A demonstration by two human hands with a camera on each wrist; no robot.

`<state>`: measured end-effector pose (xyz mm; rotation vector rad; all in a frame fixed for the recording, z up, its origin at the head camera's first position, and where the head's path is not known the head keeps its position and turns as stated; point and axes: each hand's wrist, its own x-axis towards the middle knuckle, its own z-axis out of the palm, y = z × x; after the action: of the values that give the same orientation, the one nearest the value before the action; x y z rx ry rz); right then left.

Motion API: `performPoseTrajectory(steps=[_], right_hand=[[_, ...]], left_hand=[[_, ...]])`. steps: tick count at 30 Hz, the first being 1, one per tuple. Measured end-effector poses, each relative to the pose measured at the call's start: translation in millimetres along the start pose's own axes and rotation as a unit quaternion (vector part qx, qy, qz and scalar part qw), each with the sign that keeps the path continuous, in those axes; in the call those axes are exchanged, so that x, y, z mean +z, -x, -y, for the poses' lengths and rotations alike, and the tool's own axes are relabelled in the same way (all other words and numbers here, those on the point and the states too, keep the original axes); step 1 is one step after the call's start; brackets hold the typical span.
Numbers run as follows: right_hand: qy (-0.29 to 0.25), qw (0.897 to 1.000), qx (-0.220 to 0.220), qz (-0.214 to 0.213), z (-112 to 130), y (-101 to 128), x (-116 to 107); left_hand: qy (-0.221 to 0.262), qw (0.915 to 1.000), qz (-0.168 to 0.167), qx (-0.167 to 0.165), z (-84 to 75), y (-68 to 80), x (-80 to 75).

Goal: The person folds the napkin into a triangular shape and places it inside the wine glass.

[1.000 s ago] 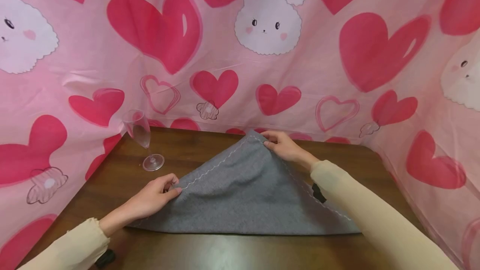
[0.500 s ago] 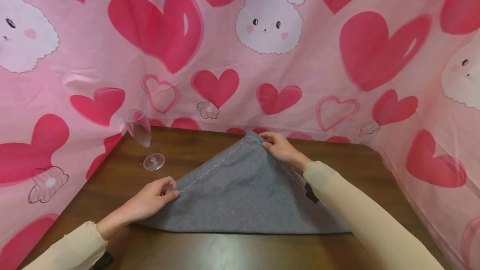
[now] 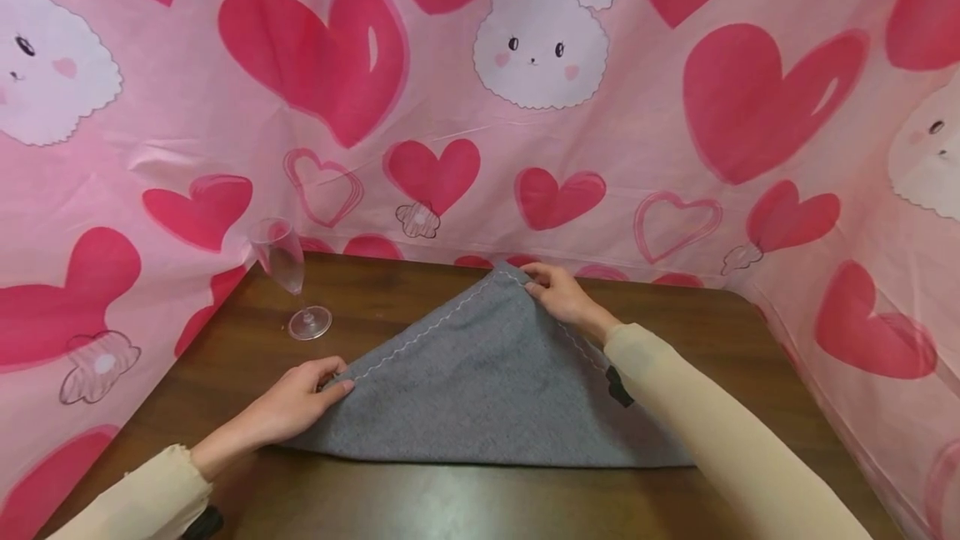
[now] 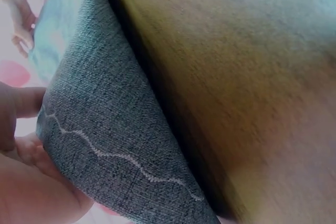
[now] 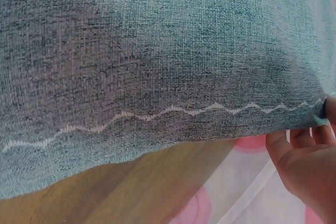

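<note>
Head view | grey cloth (image 3: 480,394) lies as a triangle on the counter (image 3: 450,507) | left hand (image 3: 296,407) pinches its stitched left edge | right hand (image 3: 558,294) pinches the far apex, likely squaring the fold | champagne flute (image 3: 288,277) stands well apart, left.

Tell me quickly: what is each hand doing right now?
Left hand: pinches the left edge of the grey cloth.
Right hand: pinches the cloth's far corner.

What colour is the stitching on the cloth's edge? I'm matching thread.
White zigzag stitching on the grey cloth, clearest in the right wrist view.
</note>
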<state>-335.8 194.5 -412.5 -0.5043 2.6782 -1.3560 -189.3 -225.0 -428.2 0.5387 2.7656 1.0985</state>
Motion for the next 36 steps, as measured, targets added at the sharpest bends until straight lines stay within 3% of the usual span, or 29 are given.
performPoseTrajectory(steps=[8,20,23,28,31,34,36], right_hand=[[0.001,1.0,-0.001,-0.005,-3,-6,4],[-0.001,1.0,0.013,-0.01,-9,-17,1],[0.015,0.999,0.033,-0.003,-12,-18,2],[0.043,0.993,0.097,0.049,-18,-6,-2],[0.05,0.991,0.106,0.069,-23,6,-12],[0.056,0.99,0.095,0.089,-27,25,-25],[0.065,0.988,0.092,0.108,-29,38,-34]], left_hand=[[-0.017,0.9998,-0.013,0.002,6.6,-3.3,2.9],[-0.019,0.999,-0.038,-0.015,3.2,-8.8,-0.4],[-0.021,0.9988,-0.031,-0.031,4.6,-9.5,0.0],[-0.017,0.9984,0.009,-0.053,11.8,-8.0,-2.1],[-0.032,0.9981,0.028,-0.044,27.3,-7.1,-3.3],[-0.04,0.9976,0.045,-0.035,68.6,-9.0,1.6],[-0.046,0.9967,0.059,-0.03,84.5,-6.9,1.2]])
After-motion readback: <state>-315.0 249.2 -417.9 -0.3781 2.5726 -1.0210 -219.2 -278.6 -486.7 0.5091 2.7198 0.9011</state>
